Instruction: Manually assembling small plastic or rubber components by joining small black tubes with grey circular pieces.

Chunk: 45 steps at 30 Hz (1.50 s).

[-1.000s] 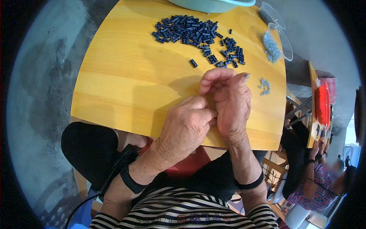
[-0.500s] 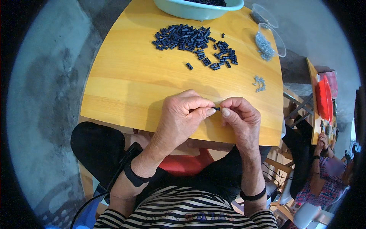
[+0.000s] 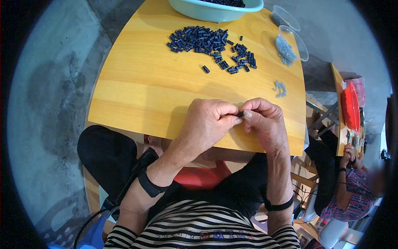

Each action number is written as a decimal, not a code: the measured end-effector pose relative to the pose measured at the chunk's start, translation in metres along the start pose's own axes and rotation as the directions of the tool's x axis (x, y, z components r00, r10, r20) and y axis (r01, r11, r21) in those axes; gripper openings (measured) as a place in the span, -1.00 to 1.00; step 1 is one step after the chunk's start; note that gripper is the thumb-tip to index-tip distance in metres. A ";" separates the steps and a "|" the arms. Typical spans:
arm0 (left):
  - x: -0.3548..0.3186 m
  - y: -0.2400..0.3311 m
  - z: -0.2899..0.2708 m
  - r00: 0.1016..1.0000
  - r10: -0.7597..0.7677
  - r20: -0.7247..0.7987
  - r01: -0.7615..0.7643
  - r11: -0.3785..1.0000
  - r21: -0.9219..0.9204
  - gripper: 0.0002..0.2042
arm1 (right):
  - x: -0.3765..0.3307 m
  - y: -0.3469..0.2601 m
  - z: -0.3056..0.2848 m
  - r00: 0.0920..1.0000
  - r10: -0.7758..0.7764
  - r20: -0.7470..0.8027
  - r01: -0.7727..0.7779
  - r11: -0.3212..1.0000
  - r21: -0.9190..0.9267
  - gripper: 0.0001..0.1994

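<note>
Above the near edge of the yellow wooden table (image 3: pixel 141 91), my left hand (image 3: pixel 207 120) pinches a small black plastic part (image 3: pixel 240 114) between thumb and forefinger. My right hand (image 3: pixel 265 122) meets it fingertip to fingertip, thumb and forefinger closed at the part's right end. Anything else between the right fingertips is too small to make out. Beyond my hands lies a heap of similar black parts (image 3: pixel 199 39), with a looser group to its right and a single part (image 3: pixel 206 69) nearer me. Some tiny silvery pieces (image 3: pixel 280 89), resembling screws, lie to the right.
At the far edge stands a pale turquoise basin (image 3: pixel 215 15) containing black parts. Two clear tubs of small metal pieces, one a tilted tub (image 3: pixel 286 50), sit at the far right. Further right, another person (image 3: pixel 352 191) works at a second table with a red basin (image 3: pixel 350 108).
Both hands have drawn closer together and slightly up, and the right fingertips now overlap the part's end. The heap and loose pieces lie as before; the view has shifted slightly.
</note>
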<state>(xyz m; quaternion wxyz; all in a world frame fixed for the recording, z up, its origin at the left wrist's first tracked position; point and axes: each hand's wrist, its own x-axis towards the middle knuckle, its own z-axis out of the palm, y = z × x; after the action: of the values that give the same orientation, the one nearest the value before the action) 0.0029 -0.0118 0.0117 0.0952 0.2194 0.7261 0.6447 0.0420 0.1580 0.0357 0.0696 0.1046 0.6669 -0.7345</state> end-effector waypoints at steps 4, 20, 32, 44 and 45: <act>0.005 -0.002 0.000 0.999 0.018 0.042 -0.021 0.998 0.063 -0.90 | 0.005 -0.008 -0.007 0.999 0.015 0.030 -0.013 0.997 -0.077 -0.91; 0.016 0.004 0.009 0.971 -0.207 0.120 0.213 0.976 -0.044 -0.94 | 0.027 -0.013 -0.034 0.966 0.038 0.257 -0.016 0.996 -0.087 -0.89; 0.020 -0.007 0.009 0.988 0.092 0.128 -0.118 0.970 0.211 -0.89 | 0.033 -0.027 -0.031 0.936 0.162 0.312 -0.043 0.933 -0.356 -0.90; 0.016 -0.009 0.010 0.967 0.221 0.126 -0.251 0.912 0.324 -0.88 | 0.032 -0.025 -0.032 0.925 0.156 0.346 -0.012 0.923 -0.384 -0.87; 0.015 -0.009 0.011 0.967 0.221 0.127 -0.251 0.912 0.324 -0.88 | 0.032 -0.025 -0.032 0.926 0.152 0.344 -0.008 0.923 -0.386 -0.87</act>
<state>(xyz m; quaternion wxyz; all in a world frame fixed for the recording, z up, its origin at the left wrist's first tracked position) -0.0076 0.0042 0.0039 0.0095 0.3464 0.7889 0.5075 0.0072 0.1936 0.0493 0.2424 -0.0226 0.7658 -0.5952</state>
